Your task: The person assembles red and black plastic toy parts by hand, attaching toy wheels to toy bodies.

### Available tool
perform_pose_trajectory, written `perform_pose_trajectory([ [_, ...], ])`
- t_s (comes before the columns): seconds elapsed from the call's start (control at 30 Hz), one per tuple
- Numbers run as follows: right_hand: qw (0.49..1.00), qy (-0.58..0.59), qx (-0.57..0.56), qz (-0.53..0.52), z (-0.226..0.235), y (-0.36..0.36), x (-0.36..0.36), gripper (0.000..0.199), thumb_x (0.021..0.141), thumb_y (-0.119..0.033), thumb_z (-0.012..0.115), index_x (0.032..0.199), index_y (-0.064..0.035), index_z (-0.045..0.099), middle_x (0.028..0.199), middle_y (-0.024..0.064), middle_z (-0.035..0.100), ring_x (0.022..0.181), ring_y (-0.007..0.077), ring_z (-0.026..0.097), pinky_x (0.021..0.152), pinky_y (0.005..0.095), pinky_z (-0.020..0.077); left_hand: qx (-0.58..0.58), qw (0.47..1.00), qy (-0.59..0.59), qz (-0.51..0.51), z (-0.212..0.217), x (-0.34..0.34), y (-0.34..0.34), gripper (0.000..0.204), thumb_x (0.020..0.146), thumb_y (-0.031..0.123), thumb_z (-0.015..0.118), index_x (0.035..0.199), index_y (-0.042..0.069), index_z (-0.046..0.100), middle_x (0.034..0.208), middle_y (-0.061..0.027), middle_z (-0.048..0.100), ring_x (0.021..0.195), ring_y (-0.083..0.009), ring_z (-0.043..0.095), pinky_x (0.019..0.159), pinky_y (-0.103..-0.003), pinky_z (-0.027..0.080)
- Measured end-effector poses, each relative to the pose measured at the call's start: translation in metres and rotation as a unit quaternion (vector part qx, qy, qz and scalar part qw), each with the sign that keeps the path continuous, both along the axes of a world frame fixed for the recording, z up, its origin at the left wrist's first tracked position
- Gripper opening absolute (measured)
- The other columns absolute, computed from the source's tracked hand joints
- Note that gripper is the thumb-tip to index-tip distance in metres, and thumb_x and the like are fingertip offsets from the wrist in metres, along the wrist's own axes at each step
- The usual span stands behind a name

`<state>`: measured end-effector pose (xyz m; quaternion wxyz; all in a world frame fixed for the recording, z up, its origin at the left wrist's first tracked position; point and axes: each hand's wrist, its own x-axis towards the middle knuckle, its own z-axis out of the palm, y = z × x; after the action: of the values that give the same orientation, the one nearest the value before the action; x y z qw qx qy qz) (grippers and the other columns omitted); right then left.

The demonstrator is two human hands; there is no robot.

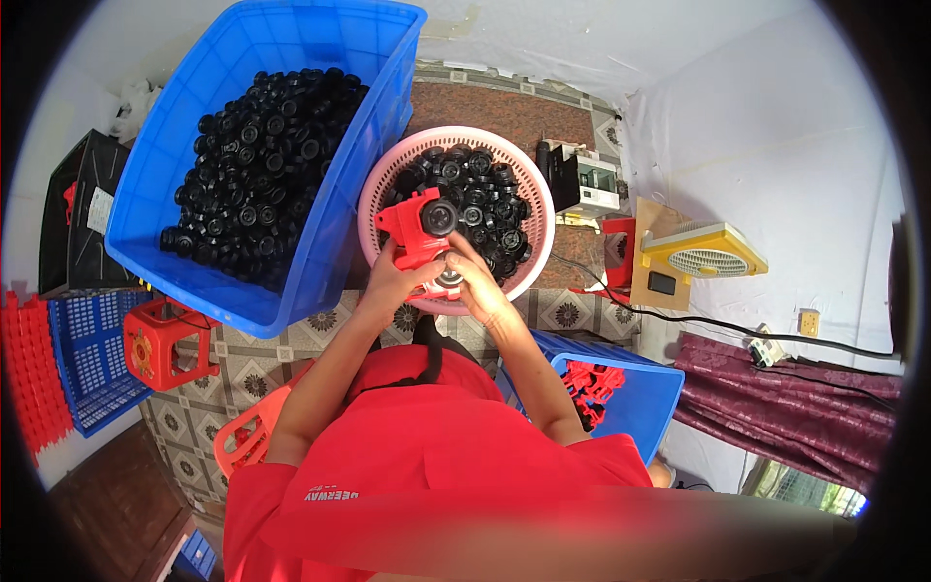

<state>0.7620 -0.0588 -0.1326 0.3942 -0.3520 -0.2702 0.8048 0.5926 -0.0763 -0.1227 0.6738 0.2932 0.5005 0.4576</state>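
Note:
A red plastic toy car body [412, 225] is held up over a pink basket [543, 209] of black toy wheels [473, 215]. My left hand [388, 289] is closed round its left side, thumb reaching across the lower part. One black wheel [438, 217] sits on the upper right of the body. At the lower end is another wheel [449, 277] with a pale hub, and the thumb and fingers of my right hand [482, 288] press around it and the body. Parts of both hands' fingers are hidden behind the toy.
A large blue crate [335, 209] heaped with black wheels stands left of the basket. To the right of my body, a blue bin [635, 407] holds more red toy bodies [590, 386]. A red stool [160, 341] stands at left; a yellow-framed fan [713, 254] and a cable are at right.

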Motion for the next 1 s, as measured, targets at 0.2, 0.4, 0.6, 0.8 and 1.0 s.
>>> perform_pose_trajectory([
  [0.2,0.997,-0.046,0.058,0.038,0.006,0.001,-0.001,0.068,0.083,-0.015,0.066,0.145,-0.0031,0.038,0.132,0.0142,0.053,0.120,0.0217,0.052,0.101,0.0340,0.0420,0.057,0.997,0.038,0.023,-0.009,0.002,-0.014,0.074,0.072,0.011,0.083,0.134,0.004,0.043,0.122,-0.0093,0.058,0.110,-0.0189,0.059,0.095,-0.033,0.049],
  [0.4,0.733,-0.364,0.566,0.102,0.077,-0.003,0.015,0.080,0.066,-0.032,0.080,0.134,-0.0044,0.050,0.134,0.0189,0.049,0.124,0.0361,0.048,0.106,0.0475,0.0350,0.108,0.874,-0.470,-0.058,0.010,-0.043,-0.018,0.110,0.072,0.065,0.072,0.151,0.007,0.021,0.147,-0.0151,0.039,0.137,-0.0267,0.038,0.111,-0.042,0.035],
  [0.6,0.717,-0.177,0.631,0.237,0.085,0.028,0.005,0.090,0.075,-0.069,0.062,0.135,-0.0045,0.051,0.140,0.0178,0.049,0.127,0.0346,0.050,0.107,0.0506,0.0341,-0.003,0.906,-0.032,-0.422,-0.028,-0.060,-0.028,0.103,0.077,0.055,0.073,0.151,0.004,0.023,0.150,-0.0147,0.035,0.140,-0.0247,0.035,0.116,-0.041,0.029],
  [0.8,0.517,-0.723,0.456,-0.040,-0.078,0.168,0.062,0.026,0.087,-0.023,0.066,0.105,-0.0054,0.066,0.107,0.0157,0.062,0.097,0.0345,0.063,0.081,0.0436,0.0519,-0.030,0.891,-0.413,-0.188,0.015,-0.030,-0.044,0.102,0.071,0.044,0.080,0.150,0.005,0.027,0.148,-0.0204,0.038,0.136,-0.0322,0.041,0.111,-0.046,0.036],
  [1.0,0.396,-0.747,0.534,0.003,-0.138,0.172,0.081,0.020,0.083,-0.028,0.066,0.088,-0.0086,0.063,0.098,0.0127,0.054,0.095,0.0317,0.056,0.082,0.0423,0.0452,-0.013,0.880,-0.464,-0.101,-0.020,-0.035,-0.062,0.098,0.079,0.061,0.068,0.149,0.004,0.029,0.144,-0.0217,0.043,0.126,-0.0355,0.051,0.101,-0.051,0.047],
])
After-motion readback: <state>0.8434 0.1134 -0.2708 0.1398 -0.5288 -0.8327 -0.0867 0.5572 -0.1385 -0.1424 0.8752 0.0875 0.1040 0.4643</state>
